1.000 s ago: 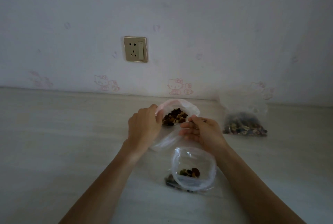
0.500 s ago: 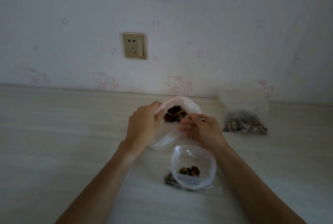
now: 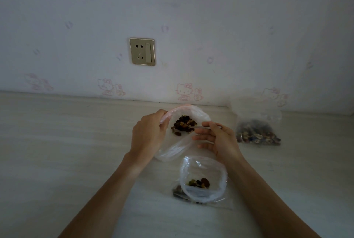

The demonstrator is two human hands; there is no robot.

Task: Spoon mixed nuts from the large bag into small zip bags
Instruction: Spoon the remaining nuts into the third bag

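My left hand [image 3: 148, 134] grips the pink-edged rim of the large clear plastic bag [image 3: 188, 113] to keep its mouth wide; my right hand [image 3: 217, 138] pinches a thin metal spoon [image 3: 201, 127] over its mixed nuts [image 3: 183, 125], the small open zip bag [image 3: 203, 177] waiting nearer on the pale bench [image 3: 67, 142]

Two bare forearms, no sleeves in view; left hand [image 3: 148, 136] and right hand [image 3: 218, 139] bare, no gloves; no rings, watch or bracelets visible; nails short, unpainted.
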